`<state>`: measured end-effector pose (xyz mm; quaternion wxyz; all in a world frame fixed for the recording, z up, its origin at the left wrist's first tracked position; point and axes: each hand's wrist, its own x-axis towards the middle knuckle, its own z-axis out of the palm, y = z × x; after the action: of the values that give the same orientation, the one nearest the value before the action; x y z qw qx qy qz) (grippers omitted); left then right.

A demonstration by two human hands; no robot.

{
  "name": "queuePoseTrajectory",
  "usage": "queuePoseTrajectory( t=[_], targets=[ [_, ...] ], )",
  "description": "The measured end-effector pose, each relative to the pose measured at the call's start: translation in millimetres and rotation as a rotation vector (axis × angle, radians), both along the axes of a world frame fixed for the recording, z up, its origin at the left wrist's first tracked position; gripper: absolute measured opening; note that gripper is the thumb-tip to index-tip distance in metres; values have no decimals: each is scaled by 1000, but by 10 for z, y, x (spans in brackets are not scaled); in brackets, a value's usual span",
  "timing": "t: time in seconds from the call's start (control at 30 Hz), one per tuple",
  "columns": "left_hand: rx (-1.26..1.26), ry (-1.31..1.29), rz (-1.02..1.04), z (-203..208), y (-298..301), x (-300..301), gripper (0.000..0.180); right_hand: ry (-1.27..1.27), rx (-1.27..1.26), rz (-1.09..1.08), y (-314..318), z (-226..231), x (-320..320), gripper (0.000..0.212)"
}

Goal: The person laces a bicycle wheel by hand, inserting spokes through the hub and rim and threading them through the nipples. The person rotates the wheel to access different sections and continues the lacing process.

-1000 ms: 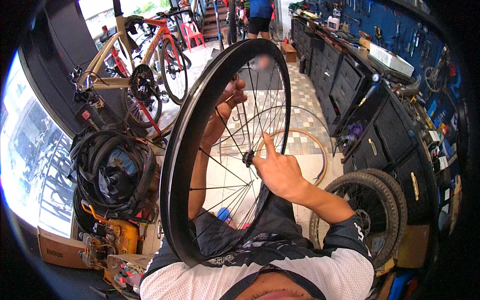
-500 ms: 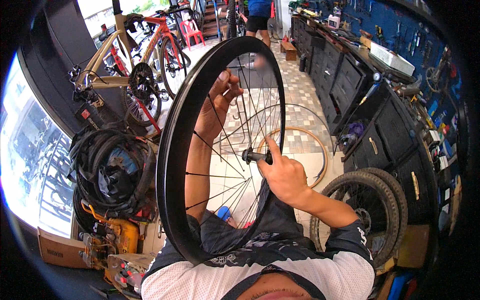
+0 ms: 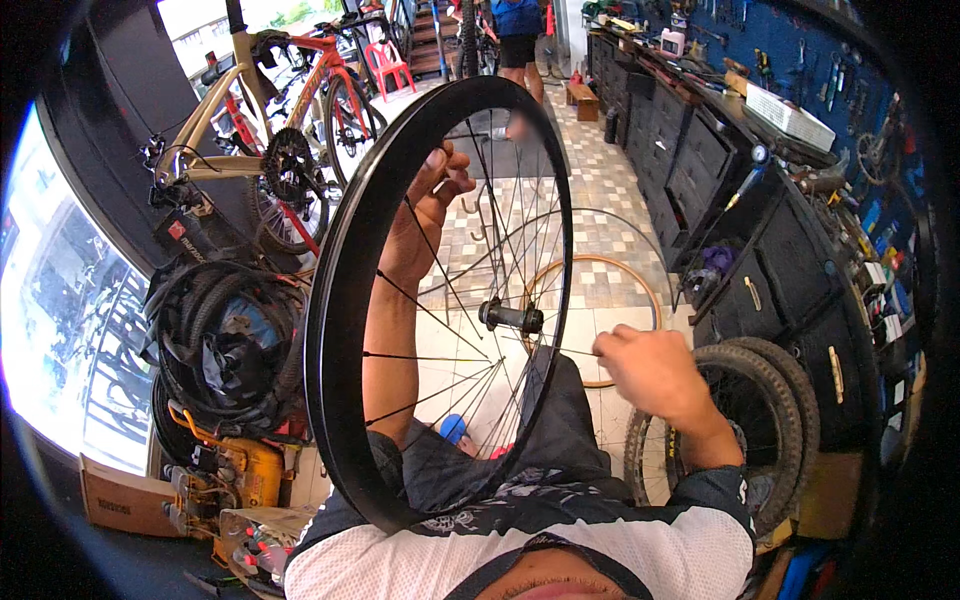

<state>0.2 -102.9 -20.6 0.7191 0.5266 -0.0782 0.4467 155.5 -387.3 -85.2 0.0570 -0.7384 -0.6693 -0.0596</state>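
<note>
A black deep-rimmed bicycle wheel (image 3: 340, 300) stands tilted in front of me, its lower edge against my lap and shirt. Thin black spokes run from the rim to a black hub (image 3: 510, 316), and part of the wheel looks only partly laced. My left hand (image 3: 425, 210) is closed at the rim's upper inner side, thumb against it and fingers curled. Hooked spoke ends (image 3: 475, 225) show just beside those fingers. Out to the right of the wheel, my right hand (image 3: 655, 370) is closed in a pinch on a thin spoke (image 3: 575, 351) pointing toward the hub side.
Bicycles (image 3: 290, 160) stand at the far left, above a pile of black tyres (image 3: 220, 340). Knobby-tyred wheels (image 3: 740, 420) lean at my right, near dark drawers (image 3: 770, 290). A tan-edged tyre (image 3: 655, 300) lies on the floor. Farther off stands another person (image 3: 517, 50).
My right hand has moved off the hub, to the right and slightly down, with its fingers drawn into a pinch. My left hand and the wheel have shifted slightly left.
</note>
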Motion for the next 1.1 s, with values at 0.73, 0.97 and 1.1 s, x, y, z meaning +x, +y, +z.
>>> queuePoseTrajectory(
  t=[0.73, 0.97, 1.1],
  targets=[
    [-34, -3, -214, 4, 27, 83, 27, 847, 746, 193, 1112, 18, -378, 20],
    [-72, -9, -210, -11, 10, 106, 26, 857, 720, 175, 1122, 8, -355, 20],
    [-67, -19, -207, -20, 24, 119, 26, 899, 731, 186, 1133, 10, -355, 19]
  ],
)
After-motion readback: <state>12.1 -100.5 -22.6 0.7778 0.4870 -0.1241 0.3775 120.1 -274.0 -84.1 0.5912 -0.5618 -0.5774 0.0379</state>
